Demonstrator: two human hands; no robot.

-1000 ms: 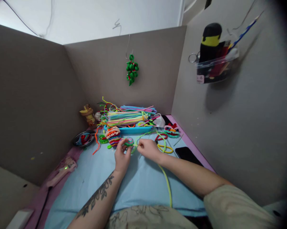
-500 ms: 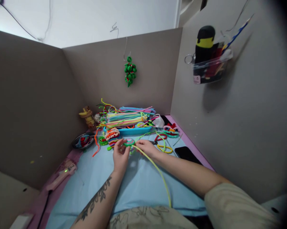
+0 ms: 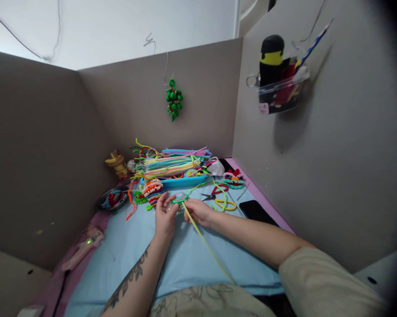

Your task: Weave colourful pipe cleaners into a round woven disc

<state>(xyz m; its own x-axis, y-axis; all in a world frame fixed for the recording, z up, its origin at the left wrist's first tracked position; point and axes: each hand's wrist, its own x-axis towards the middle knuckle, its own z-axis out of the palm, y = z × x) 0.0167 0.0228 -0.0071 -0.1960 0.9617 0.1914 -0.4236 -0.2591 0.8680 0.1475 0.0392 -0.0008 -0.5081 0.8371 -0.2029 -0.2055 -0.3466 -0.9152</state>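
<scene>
Between my hands is a small round coil of pipe cleaner (image 3: 180, 197), pink and pale in the middle with a green rim. My left hand (image 3: 164, 216) pinches its left edge between thumb and fingers. At the coil's right edge, my right hand (image 3: 199, 212) has its fingers closed around the near end of a yellow pipe cleaner (image 3: 209, 247). This long stem runs from the coil down toward my shirt. Its exact join with the coil is hidden by the fingers. Scissors (image 3: 226, 205) with red and yellow handles lie right of my right hand.
Bundles of pastel pipe cleaners (image 3: 172, 163) lie over a blue tray (image 3: 185, 181) at the back. A black phone (image 3: 256, 211) rests at right, a dark bowl (image 3: 112, 199) and a pink glue gun (image 3: 82, 248) at left. Grey panels (image 3: 205, 97) surround the table.
The yellow pipe cleaner was bowed and is now nearly straight. My right hand has shifted slightly down and its fingers have come round the stem's end. The view has turned slightly right.
</scene>
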